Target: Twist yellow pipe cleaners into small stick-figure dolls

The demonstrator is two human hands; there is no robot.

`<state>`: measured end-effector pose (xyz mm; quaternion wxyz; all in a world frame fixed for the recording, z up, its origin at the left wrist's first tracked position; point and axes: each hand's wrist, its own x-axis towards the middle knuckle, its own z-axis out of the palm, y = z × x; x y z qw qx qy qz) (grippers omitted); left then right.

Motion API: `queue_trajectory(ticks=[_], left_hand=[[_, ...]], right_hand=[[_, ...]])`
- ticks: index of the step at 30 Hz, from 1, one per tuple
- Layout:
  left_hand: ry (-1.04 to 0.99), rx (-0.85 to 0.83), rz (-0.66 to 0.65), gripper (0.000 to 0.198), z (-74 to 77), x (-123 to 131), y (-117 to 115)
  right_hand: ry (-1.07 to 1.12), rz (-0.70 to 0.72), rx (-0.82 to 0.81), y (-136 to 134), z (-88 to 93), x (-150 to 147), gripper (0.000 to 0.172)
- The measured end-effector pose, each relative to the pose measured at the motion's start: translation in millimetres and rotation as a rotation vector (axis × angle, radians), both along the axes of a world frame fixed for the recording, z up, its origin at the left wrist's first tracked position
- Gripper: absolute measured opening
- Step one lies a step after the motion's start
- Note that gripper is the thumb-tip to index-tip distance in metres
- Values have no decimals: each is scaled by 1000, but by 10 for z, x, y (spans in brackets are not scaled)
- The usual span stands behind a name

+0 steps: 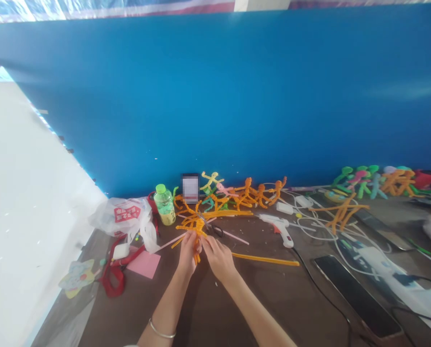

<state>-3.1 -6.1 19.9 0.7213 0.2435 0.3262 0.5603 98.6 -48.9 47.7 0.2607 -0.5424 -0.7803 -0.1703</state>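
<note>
We can read no text here: the red printed panel (pixel 127 213) on the white plastic bag (pixel 105 217) carries characters too blurred to make out.

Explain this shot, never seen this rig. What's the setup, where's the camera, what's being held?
There's no machine: this is one picture from a camera worn on a person's head, looking forward and down. The bare left hand and right hand hold a twisted orange pipe-cleaner figure. Scissors lie just beyond the hands. The brown table also holds a glue gun, a green-capped bottle and more pipe-cleaner figures, in front of a blue board.
</note>
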Motion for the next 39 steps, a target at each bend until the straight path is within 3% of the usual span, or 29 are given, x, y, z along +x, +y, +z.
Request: queue_trajectory(ticks=[7, 11, 15, 22, 27, 39], left_hand=[[-49, -46, -27, 26, -2, -4, -16], [-72, -94, -35, 30, -31, 10, -1], [-146, -93, -111, 33, -66, 25, 14], [-297, -190, -213, 26, -52, 14, 4], [-421, -325, -309, 20, -7, 10, -3], [-255, -115, -226, 24, -64, -113, 75]], right_hand=[[90, 35, 28, 39, -193, 46, 36], [303, 97, 56, 79, -249, 55, 32], [562, 20, 61, 121, -288, 17, 25], [743, -97, 16, 118, -302, -55, 20], [819, -84, -34, 94, -280, -48, 19], [685, 84, -190, 115, -231, 61, 21]])
